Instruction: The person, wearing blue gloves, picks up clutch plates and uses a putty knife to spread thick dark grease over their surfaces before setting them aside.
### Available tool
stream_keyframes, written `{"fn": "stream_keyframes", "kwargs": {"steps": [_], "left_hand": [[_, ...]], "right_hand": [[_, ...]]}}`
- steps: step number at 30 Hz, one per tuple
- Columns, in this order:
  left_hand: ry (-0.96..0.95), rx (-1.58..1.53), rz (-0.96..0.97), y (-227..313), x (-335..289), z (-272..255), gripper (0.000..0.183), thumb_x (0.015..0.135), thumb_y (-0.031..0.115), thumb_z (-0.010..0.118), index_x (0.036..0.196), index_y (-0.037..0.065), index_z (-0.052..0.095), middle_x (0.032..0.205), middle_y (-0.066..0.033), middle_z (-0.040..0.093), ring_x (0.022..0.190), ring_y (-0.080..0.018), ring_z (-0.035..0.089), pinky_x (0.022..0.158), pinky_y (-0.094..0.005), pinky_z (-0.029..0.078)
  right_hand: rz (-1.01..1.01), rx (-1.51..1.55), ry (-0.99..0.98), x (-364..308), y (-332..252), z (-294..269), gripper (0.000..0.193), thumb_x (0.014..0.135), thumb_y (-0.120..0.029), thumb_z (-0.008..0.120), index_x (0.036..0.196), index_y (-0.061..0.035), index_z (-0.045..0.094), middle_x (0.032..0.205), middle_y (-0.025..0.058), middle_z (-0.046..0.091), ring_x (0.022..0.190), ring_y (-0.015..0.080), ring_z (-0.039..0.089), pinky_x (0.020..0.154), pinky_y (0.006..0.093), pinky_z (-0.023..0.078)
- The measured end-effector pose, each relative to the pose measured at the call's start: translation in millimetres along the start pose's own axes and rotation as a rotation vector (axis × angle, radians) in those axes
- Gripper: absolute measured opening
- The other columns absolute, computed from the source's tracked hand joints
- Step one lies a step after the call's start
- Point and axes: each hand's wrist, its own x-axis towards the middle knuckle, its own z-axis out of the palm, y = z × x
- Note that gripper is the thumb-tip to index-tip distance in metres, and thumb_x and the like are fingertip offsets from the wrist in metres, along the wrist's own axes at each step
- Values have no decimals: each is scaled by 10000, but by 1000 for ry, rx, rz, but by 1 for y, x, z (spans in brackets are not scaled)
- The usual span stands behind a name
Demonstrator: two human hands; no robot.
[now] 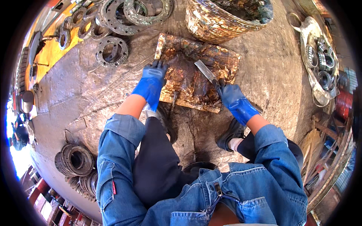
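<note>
A flat sheet, perhaps cardboard point(188, 81), lies on the ground before me, caked in brown, shiny grease. My left hand point(151, 81), in a blue-and-black glove, grips its left edge; some fingertips are hard to make out. In my right hand point(233, 98), gloved the same way, is a scraper with a flat metal blade point(205, 71) and a dark grip. Its blade points up and left over the sheet's right half. A thin dark rod-like piece point(174, 100) lies at the sheet's lower edge.
Just beyond the sheet stands a grease-smeared tub point(222, 24). Flanged metal rings point(112, 52) lie at the upper left, and more rings point(77, 160) are stacked at the lower left. On the right, a white tray point(307, 34) holds bearings point(325, 62). My shoes flank the sheet's near side.
</note>
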Motion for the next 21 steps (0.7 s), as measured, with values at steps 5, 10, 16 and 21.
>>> {"fn": "stream_keyframes", "kwargs": {"steps": [5, 10, 16, 21], "left_hand": [[-104, 156, -40, -29, 45, 73, 561, 894, 342, 522, 1408, 186, 362, 1520, -91, 332, 1404, -242, 304, 1088, -412, 325], [88, 77, 11, -31, 52, 85, 501, 891, 285, 509, 1371, 181, 407, 1502, -72, 367, 1380, -247, 351, 1059, -408, 366], [232, 59, 52, -40, 41, 84, 602, 809, 301, 619, 1360, 148, 432, 1466, -106, 410, 1333, -285, 416, 953, -417, 477], [211, -134, 20, -29, 34, 37, 656, 769, 335, 679, 1352, 142, 447, 1441, -119, 434, 1319, -300, 428, 957, -420, 479]], "right_hand": [[-300, -411, 97, 38, 0, 2, 456, 947, -156, 406, 1393, -63, 380, 762, 182, 643, 716, 343, 658, 582, 451, 536], [-352, -488, 79, 47, -12, -9, 510, 913, -93, 422, 1418, -57, 357, 772, 159, 643, 662, 314, 647, 554, 434, 526], [-396, -478, 131, 70, -38, -20, 556, 892, -97, 452, 1433, -46, 335, 768, 164, 645, 655, 311, 649, 547, 431, 518], [-551, -641, 313, 89, -48, -25, 560, 858, -104, 530, 1385, 22, 388, 673, 105, 615, 596, 228, 620, 451, 389, 464]]}}
